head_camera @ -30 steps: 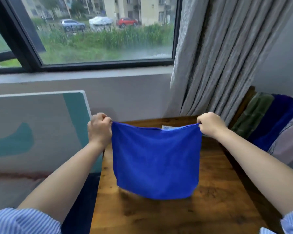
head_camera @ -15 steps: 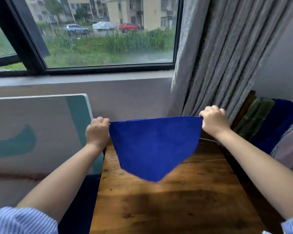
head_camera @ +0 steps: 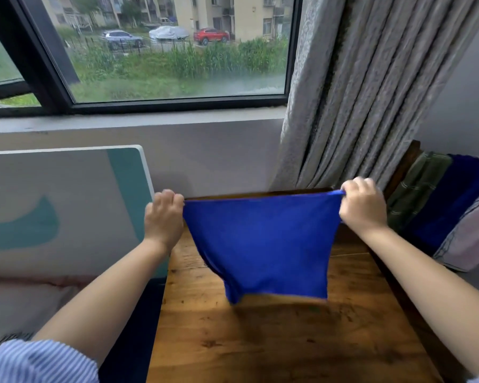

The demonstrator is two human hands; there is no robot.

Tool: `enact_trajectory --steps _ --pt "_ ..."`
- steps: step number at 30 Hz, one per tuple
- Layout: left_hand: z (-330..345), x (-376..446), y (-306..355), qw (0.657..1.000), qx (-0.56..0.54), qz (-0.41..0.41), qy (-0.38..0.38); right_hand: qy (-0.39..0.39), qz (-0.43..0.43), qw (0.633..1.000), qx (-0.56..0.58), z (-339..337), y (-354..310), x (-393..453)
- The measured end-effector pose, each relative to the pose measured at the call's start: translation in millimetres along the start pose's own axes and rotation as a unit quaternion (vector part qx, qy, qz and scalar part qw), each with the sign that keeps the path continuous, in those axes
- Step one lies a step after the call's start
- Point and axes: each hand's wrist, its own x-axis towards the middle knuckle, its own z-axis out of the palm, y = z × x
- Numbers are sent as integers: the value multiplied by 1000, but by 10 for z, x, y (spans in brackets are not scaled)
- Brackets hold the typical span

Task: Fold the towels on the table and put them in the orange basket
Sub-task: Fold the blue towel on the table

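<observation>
Rainy window light falls on the worn wooden tabletop [head_camera: 288, 341] below my hands. My left hand [head_camera: 163, 214] and right hand [head_camera: 362, 205] each keep a pinching grip on one top corner of the bright blue microfibre towel [head_camera: 263, 244], stretched taut between them, its lower edge hanging just above the wood. I should match the corners squarely before folding. No orange basket is in view.

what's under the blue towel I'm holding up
Bare wooden table, with the blue towel hanging above it, its shadow below. The table's far middle is covered.
</observation>
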Motion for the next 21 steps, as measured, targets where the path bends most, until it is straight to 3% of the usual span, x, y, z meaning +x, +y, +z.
enact_trajectory --steps 2,5,9,17,21 --pt "-28 -17 6 1000 -6 -5 7 -14 21 999 21 -15 -14 3" --pt "75 -120 8 996 18 28 -82 -79 2 997 1 87 -29 -79" --pt "-10 28 -12 995 -11 -37 -90 -42 13 999 11 -16 -109 166" --pt "-52 571 -198 979 -4 -137 -153 -123 40 992 15 -37 -314 841" --pt "35 863 -321 974 19 -158 -161 -85 26 995 34 118 -414 1152"
